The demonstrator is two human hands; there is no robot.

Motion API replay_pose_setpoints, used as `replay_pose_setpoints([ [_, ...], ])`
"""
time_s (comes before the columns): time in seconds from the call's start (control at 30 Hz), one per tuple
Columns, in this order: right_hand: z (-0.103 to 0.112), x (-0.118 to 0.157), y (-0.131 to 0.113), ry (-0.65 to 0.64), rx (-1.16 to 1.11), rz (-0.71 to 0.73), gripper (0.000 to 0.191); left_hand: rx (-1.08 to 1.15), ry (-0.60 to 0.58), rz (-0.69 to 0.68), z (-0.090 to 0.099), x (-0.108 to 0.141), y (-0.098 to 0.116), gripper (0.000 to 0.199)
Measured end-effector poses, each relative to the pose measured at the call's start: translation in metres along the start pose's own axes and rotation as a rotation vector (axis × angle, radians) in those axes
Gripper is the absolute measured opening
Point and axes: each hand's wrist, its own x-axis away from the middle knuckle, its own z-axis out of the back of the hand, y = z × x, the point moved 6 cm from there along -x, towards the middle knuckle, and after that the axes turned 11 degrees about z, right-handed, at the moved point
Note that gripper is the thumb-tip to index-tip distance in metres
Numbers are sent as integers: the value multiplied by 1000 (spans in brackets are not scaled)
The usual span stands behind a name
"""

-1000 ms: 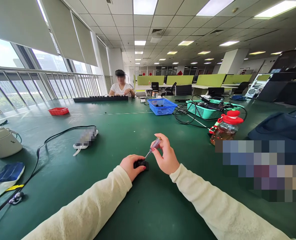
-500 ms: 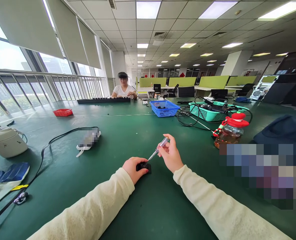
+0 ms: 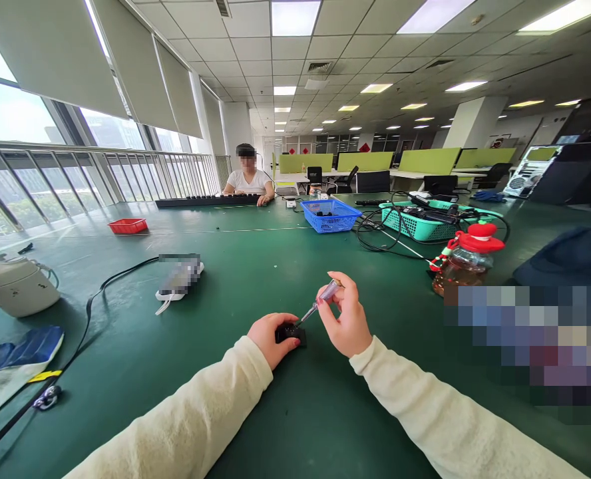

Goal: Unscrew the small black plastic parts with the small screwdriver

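Note:
On the green table [image 3: 245, 279], my left hand [image 3: 273, 338] grips a small black part [image 3: 295, 334] between thumb and fingers. My right hand [image 3: 344, 314] holds a screwdriver [image 3: 328, 293] with a clear handle, tilted down to the left. Its tip meets the top of the black part; the exact contact point is too small to make out.
Ahead are a red tray [image 3: 128, 227], a blue basket [image 3: 330, 217] and a teal basket [image 3: 418, 223] with black cables. A red-lidded jar [image 3: 468, 259] stands right. Left are a white pot [image 3: 18, 286] and a strap [image 3: 88, 319]. A person [image 3: 248, 179] sits opposite.
The view has shifted slightly. My right fingers have changed their hold on the screwdriver handle, which now leans a little lower. My left hand keeps its hold on the black part.

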Motion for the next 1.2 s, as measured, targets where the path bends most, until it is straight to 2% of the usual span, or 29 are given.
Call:
replay_pose_setpoints([
  [0.17,-2,1,1,-46,29,19,43,-18,10,-16,2,1,2,35],
  [0.37,-1,0,-4,-5,0,61,42,-11,-3,-15,2,0,3,37],
  [0.57,-3,0,-5,-43,8,43,41,-4,-3,-9,2,0,1,37],
  [0.8,-3,2,-10,-58,36,118,43,3,0,-23,3,0,2,34],
  [1.2,-4,3,-8,-80,37,123,42,-3,-2,-31,2,0,3,34],
])
